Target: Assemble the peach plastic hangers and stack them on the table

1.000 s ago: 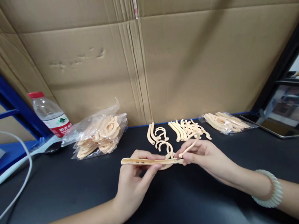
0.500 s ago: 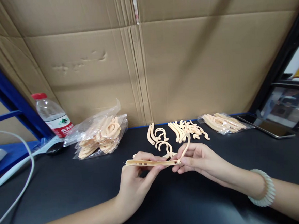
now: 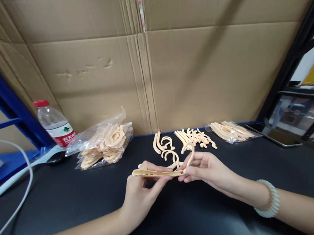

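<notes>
My left hand pinches a long, flat peach-coloured plastic bar held level above the black table. My right hand grips a curved peach plastic hook piece at the bar's right end, where the two parts meet. The hook piece stands nearly upright from the bar. A pale beaded bracelet is on my right wrist. Loose curved hook pieces lie on the table just beyond my hands.
A pile of peach parts lies behind the hands. Two plastic bags of parts, one at left and one at right, flank it. A water bottle, white cable, phone and cardboard wall surround the table.
My right hand has swung the hook piece from lying low along the bar to nearly upright at the bar's right end. Both hands shifted slightly left.
</notes>
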Motion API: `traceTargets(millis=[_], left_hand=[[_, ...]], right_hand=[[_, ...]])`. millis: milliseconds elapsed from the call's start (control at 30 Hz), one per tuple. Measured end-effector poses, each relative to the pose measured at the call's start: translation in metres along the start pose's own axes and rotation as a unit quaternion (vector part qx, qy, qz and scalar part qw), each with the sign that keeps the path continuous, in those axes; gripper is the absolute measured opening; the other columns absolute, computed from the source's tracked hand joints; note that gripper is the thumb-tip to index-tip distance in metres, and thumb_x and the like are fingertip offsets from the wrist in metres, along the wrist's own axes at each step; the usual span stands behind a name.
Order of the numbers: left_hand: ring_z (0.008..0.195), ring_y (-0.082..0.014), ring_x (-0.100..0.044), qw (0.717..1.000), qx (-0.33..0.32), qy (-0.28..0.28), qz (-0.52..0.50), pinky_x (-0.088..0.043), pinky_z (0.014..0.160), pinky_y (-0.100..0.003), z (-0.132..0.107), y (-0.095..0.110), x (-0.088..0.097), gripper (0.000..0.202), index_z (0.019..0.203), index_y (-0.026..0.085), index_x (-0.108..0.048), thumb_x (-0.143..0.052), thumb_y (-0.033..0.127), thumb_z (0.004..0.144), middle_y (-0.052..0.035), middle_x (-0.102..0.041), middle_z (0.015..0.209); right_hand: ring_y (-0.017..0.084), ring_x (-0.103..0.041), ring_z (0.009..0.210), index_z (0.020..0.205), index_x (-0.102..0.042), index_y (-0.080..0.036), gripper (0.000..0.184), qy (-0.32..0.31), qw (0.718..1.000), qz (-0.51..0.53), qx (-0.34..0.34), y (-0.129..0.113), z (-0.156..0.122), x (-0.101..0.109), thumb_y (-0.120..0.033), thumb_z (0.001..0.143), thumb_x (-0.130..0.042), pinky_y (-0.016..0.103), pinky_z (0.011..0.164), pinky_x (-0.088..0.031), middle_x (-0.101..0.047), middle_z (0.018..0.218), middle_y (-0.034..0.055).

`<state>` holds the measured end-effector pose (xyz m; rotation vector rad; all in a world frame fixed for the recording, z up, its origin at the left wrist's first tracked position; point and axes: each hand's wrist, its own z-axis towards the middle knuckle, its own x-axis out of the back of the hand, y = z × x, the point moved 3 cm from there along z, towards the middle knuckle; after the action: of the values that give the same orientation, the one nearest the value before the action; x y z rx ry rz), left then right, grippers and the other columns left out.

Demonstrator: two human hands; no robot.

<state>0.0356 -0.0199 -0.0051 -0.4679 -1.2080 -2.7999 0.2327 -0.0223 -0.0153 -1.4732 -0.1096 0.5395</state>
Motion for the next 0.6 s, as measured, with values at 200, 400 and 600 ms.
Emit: traceTargets(millis=[200, 400, 600], left_hand=[[0.077, -0.0171, -0.072, 1.000, 0.004, -0.015, 0.011, -0.059, 0.069, -0.026, -0.001, -0.002, 0.002, 0.009, 0.082, 0.021, -0.068, -0.072, 0.014, 0.079, -0.0005, -0.072, 0.081], [0.085, -0.0157, -0.072, 0.999, -0.024, -0.035, -0.020, -0.058, 0.076, -0.026, -0.006, 0.001, 0.000, 0.016, 0.086, 0.022, -0.061, -0.070, 0.009, 0.081, 0.0017, -0.074, 0.087], [0.083, -0.0137, -0.073, 0.998, -0.054, -0.032, -0.025, -0.057, 0.075, -0.021, -0.007, 0.004, -0.002, 0.020, 0.085, 0.021, -0.060, -0.071, 0.006, 0.079, 0.0023, -0.075, 0.087]], right_hand=[[0.019, -0.072, 0.080, 0.084, -0.064, -0.012, 0.019, 0.004, 1.000, -0.020, 0.012, 0.003, 0.002, 0.000, -0.025, 0.078, -0.077, 0.027, 0.073, -0.058, -0.072, 0.088, 0.0081], [0.016, -0.071, 0.072, 0.081, -0.066, -0.013, 0.016, 0.013, 0.999, -0.041, 0.027, 0.001, -0.001, -0.004, -0.021, 0.075, -0.079, 0.027, 0.070, -0.058, -0.072, 0.081, 0.0055], [0.013, -0.067, 0.069, 0.077, -0.067, -0.014, 0.015, 0.012, 0.997, -0.054, 0.045, 0.002, -0.004, -0.013, -0.022, 0.074, -0.079, 0.026, 0.068, -0.056, -0.071, 0.077, 0.0038]])
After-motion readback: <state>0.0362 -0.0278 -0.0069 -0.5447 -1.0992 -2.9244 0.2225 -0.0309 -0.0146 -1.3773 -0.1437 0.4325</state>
